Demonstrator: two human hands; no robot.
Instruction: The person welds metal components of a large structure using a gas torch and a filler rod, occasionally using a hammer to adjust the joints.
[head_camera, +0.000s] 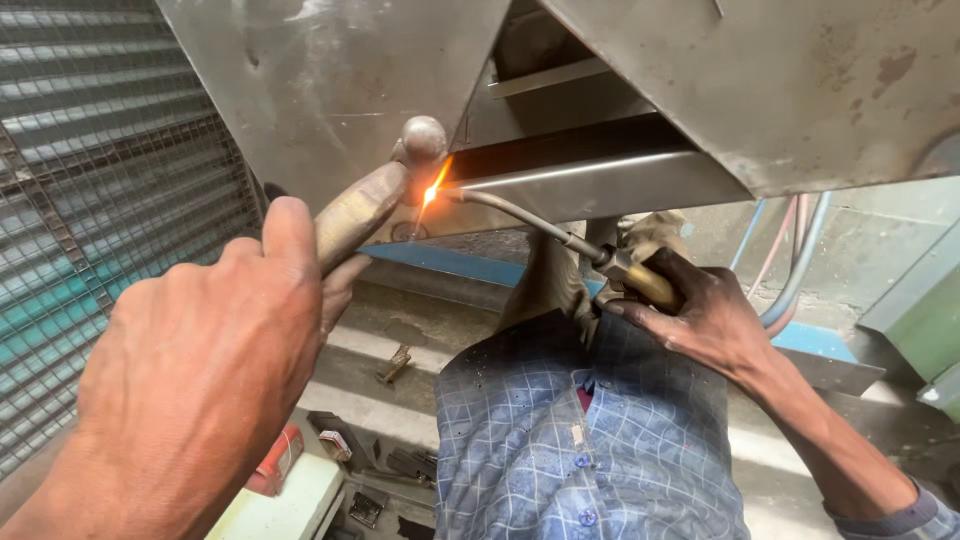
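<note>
wire mesh panel left | red can below | hoses right | green cabinet

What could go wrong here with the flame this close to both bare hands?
The flame burns right beside the bare left hand gripping the hammer handle, so a burn seems possible. The right hand holds the torch above the checked shirt; sparks might drop onto it.

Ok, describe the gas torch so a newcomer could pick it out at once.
Start at the big grey sheet-metal body overhead and drop to the bright orange flame at its lower edge. The torch is the thin curved metal tube running right from that flame to a brass handle in the right hand. The left hand holds a thicker, straight hammer handle.
</note>
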